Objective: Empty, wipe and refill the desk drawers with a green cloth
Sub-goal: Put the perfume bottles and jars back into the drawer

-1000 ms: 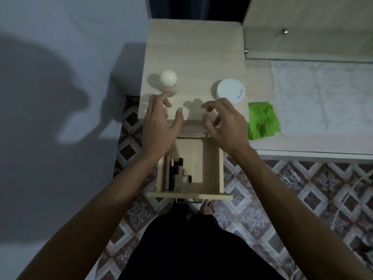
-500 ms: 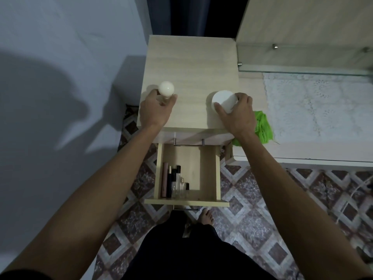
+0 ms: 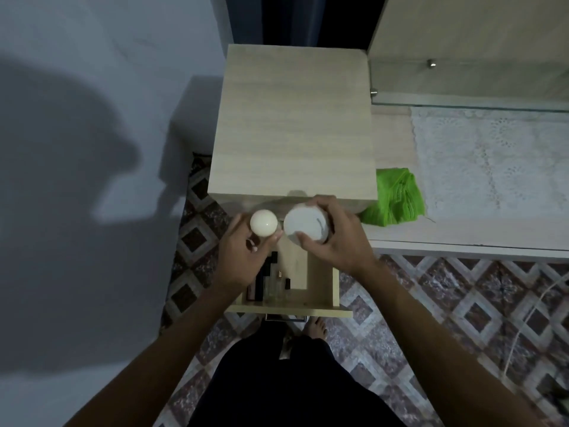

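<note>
Head-worn wide view looks steeply down over open drawer (image 3: 308, 272).

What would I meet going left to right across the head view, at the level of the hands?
Left hand → round cream ball-topped bottle → white round jar → right hand → crumpled green cloth → white lace mat.

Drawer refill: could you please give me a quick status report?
Left hand grips round-capped bottle; right hand grips white jar. Both over open drawer. Green cloth on desk, clear.
</note>
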